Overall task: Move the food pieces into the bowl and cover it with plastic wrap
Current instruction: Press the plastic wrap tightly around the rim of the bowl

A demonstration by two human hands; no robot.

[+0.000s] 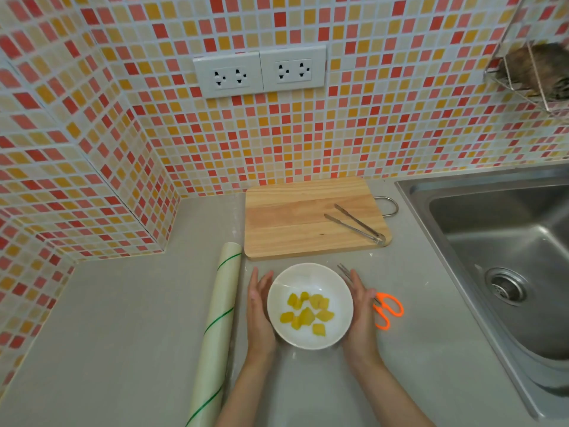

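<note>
A white bowl [309,274] stands on the grey counter and holds several yellow food pieces [306,314]. A thin clear film seems to lie over the bowl and the counter around it; a faint crease shows at the bowl's upper left. My left hand [260,315] presses flat against the bowl's left side. My right hand [361,312] cups its right side, fingers straight and together. The plastic wrap roll [215,334], pale with green stripes, lies just left of my left hand.
Orange-handled scissors [388,309] lie partly under my right hand. Beyond the bowl, a wooden cutting board [292,223] carries metal tongs [357,224]. A steel sink [505,241] fills the right side. Tiled walls close the back and left.
</note>
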